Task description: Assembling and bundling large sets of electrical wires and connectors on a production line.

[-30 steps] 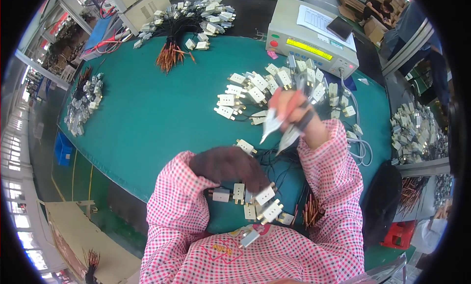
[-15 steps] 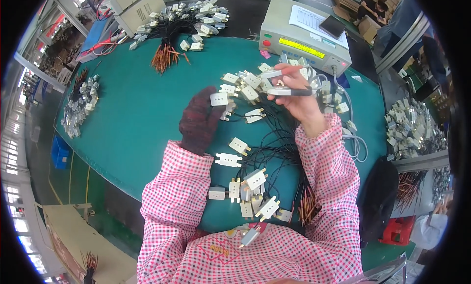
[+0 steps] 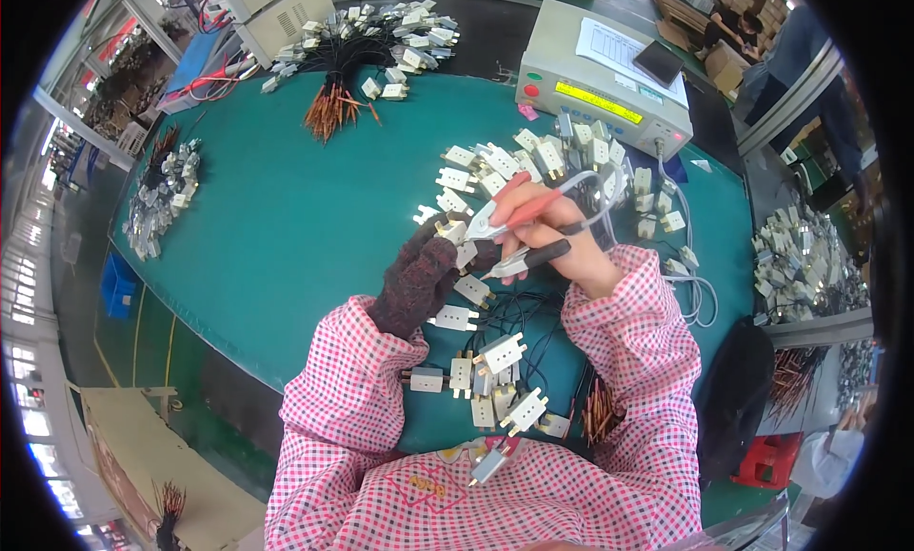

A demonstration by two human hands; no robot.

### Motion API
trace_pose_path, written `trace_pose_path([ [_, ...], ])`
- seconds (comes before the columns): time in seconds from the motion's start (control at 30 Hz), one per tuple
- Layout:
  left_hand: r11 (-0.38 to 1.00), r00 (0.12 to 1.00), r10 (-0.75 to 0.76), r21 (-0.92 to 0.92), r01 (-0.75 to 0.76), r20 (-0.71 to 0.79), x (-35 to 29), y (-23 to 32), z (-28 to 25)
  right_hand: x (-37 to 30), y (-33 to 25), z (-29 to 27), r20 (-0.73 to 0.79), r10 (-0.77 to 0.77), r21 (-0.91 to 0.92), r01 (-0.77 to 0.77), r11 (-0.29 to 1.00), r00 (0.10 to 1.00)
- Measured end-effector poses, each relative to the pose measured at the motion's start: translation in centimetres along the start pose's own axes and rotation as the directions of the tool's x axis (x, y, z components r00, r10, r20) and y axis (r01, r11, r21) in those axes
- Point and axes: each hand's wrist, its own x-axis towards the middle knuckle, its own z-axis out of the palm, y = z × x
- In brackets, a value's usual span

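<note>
My left hand point(image 3: 419, 282), in a dark knitted glove, is closed around a small white connector block point(image 3: 452, 231) in front of me. My bare right hand point(image 3: 566, 244) grips two test clips. One is a red-handled clip point(image 3: 526, 215), its metal jaws at the connector block; whether they bite on it I cannot tell. Below it, a black-handled clip point(image 3: 539, 258) points toward my gloved fingers. A grey cable point(image 3: 609, 194) loops by my right hand. Around both hands lie white connectors point(image 3: 500, 353) on black wires point(image 3: 522, 313), with more heaped beyond point(image 3: 495, 160).
A grey tester point(image 3: 609, 80) with a lit yellow display stands at the back right of the green table point(image 3: 276, 218). Bundled connectors point(image 3: 409, 37) lie at the back and more point(image 3: 171, 194) at the left edge. A dark bag-like thing point(image 3: 738, 384) is at the right.
My right hand has come down and left with both clips, to the connector in my left hand. My left hand has shifted right and nearer me. The view has turned slightly.
</note>
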Motion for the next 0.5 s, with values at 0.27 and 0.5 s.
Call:
trace_pose_path([
  [0.27, 0.991, 0.997, -0.017, -0.130, 0.006, -0.080, -0.1, -0.6, 0.3, 0.0, -0.3, 0.6, -0.146, 0.086, -0.159, -0.109, 0.981, 0.986],
  [0.5, 0.995, 0.998, 0.062, -0.075, -0.061, 0.015, 0.2, 0.3, 1.9, 0.1, 0.4, 0.2, -0.105, -0.118, -0.246, 0.090, 0.965, 0.987],
])
